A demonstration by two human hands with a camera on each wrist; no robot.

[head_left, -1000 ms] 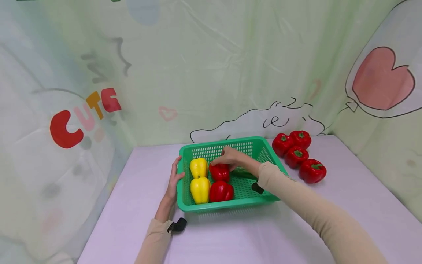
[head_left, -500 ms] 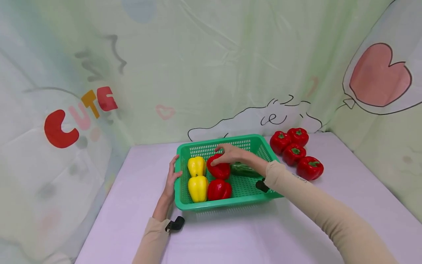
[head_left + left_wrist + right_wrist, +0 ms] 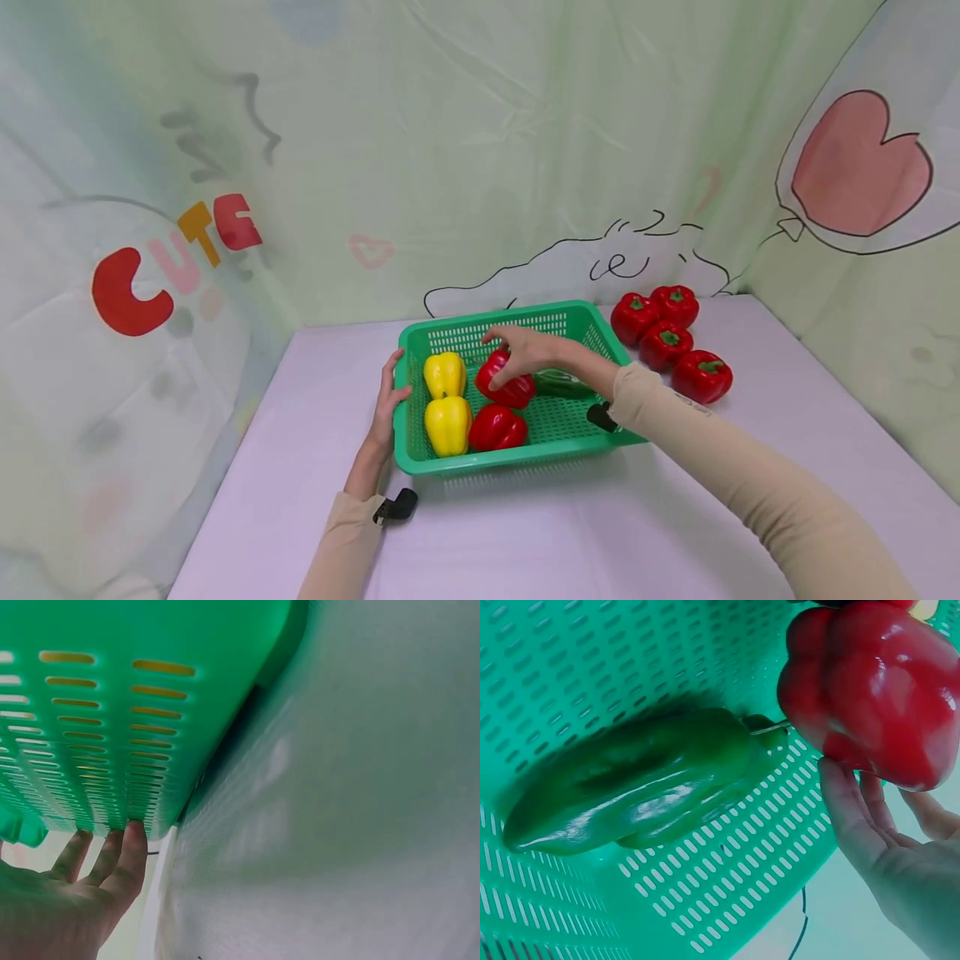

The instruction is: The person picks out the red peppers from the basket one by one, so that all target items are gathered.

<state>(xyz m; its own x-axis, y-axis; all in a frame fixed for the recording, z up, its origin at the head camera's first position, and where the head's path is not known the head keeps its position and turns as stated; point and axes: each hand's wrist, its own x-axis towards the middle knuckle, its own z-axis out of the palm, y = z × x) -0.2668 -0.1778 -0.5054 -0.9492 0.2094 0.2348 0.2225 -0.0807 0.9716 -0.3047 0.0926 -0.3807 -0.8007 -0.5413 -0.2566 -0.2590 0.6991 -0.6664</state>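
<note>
My right hand (image 3: 525,348) grips a red bell pepper (image 3: 517,392), fingers and thumb around it, inside a green plastic basket (image 3: 517,458). In the right wrist view this red pepper (image 3: 877,690) is tilted beside long green peppers (image 3: 637,780), with my right hand (image 3: 900,855) at its lower side. My left hand (image 3: 386,404) holds the basket's left side, thumb at the rim. The left wrist view shows fingers (image 3: 112,859) of that hand against the slotted outer wall. Two yellow bell peppers (image 3: 447,425) and another red bell pepper (image 3: 498,428) lie in the basket's left part.
Several red bell peppers (image 3: 666,344) sit on the table right of the basket. A pale cloth covers the table (image 3: 540,533). A printed curtain (image 3: 465,167) stands close behind the basket and at both sides.
My right hand has taken hold of the red pepper and shifted it slightly right, tilting it away from the yellow peppers. My left hand stays at the basket's side. The head view has shifted slightly.
</note>
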